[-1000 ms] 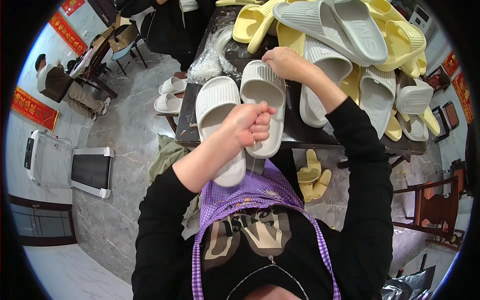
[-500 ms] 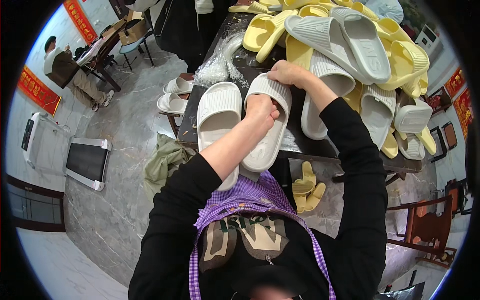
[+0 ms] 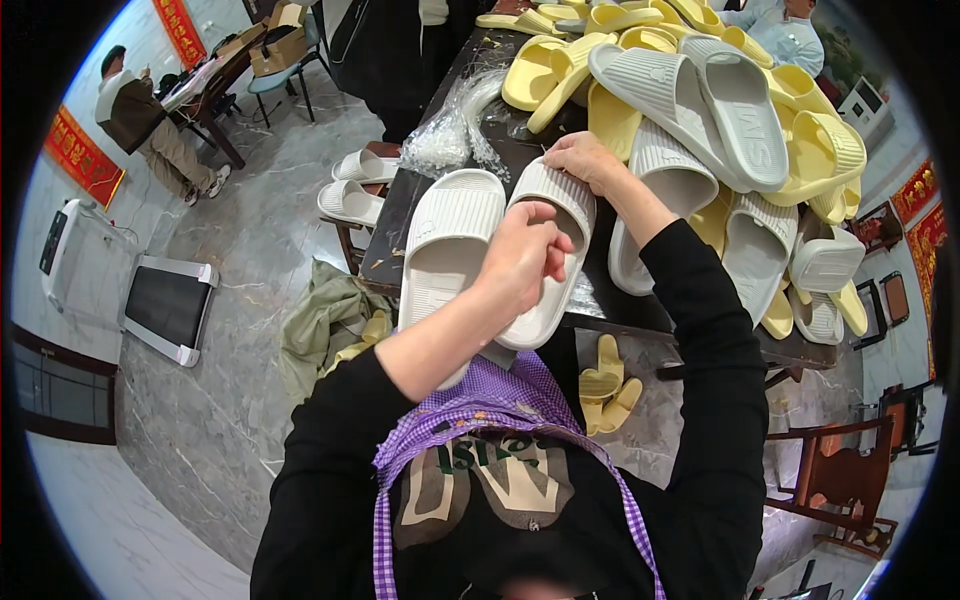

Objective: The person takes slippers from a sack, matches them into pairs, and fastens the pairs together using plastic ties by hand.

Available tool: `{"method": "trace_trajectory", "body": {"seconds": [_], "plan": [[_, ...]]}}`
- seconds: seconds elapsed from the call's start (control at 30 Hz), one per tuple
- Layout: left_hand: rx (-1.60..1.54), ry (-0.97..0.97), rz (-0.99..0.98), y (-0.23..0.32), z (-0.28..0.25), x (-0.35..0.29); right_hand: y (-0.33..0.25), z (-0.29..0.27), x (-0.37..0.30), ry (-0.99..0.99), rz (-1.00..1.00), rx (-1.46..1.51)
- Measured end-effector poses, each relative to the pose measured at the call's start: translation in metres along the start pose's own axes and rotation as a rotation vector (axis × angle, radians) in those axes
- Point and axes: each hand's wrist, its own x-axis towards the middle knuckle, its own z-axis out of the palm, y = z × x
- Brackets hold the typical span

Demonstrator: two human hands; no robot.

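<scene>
Two pale grey slide slippers lie side by side at the table's near edge, toes pointing away. My right hand (image 3: pixel 587 163) grips the toe end of the right slipper (image 3: pixel 545 322), thumb and fingers closed at its rim. Over this slipper's opening, just below the ribbed strap, my left hand (image 3: pixel 522 255) hovers with fingers loosely bent and apart; nothing shows in them. The left slipper (image 3: pixel 455 210) lies untouched by my fingers, its heel partly hidden behind my left forearm. A bunch of clear plastic fasteners (image 3: pixel 450 135) lies beyond the slippers.
A heap of yellow slippers (image 3: pixel 535 75) and grey slippers (image 3: pixel 745 120) covers the right of the dark table (image 3: pixel 400 245). White slippers (image 3: pixel 350 203) rest on a stool at left. Green cloth (image 3: pixel 320 325) and yellow slippers (image 3: pixel 610 390) lie below. Another person (image 3: pixel 785 38) sits behind the heap.
My left hand has come out from under the right slipper's strap, and its fingers have loosened. My right hand stays at the toe. The view has shifted slightly.
</scene>
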Motion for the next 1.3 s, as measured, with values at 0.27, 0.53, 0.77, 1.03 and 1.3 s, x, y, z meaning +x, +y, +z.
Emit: {"method": "trace_trajectory", "body": {"seconds": [0.27,0.53,0.77,1.03,1.3], "plan": [[-0.029,-0.371,0.076,0.025,-0.050,-0.063,-0.010,0.006,-0.010,0.151,-0.239,-0.334],[-0.082,-0.146,0.346,0.014,-0.095,-0.077,-0.015,0.011,-0.013,0.032,-0.294,-0.397],[-0.165,-0.016,0.192,0.013,-0.113,-0.092,-0.023,0.020,-0.026,0.037,-0.422,-0.484],[0.272,-0.014,-0.300,0.030,-0.118,-0.053,-0.033,0.037,-0.037,0.045,-0.578,-0.492],[1.788,0.347,0.668,0.017,-0.086,-0.008,-0.031,0.059,-0.010,-0.241,-0.495,-0.189]]}}
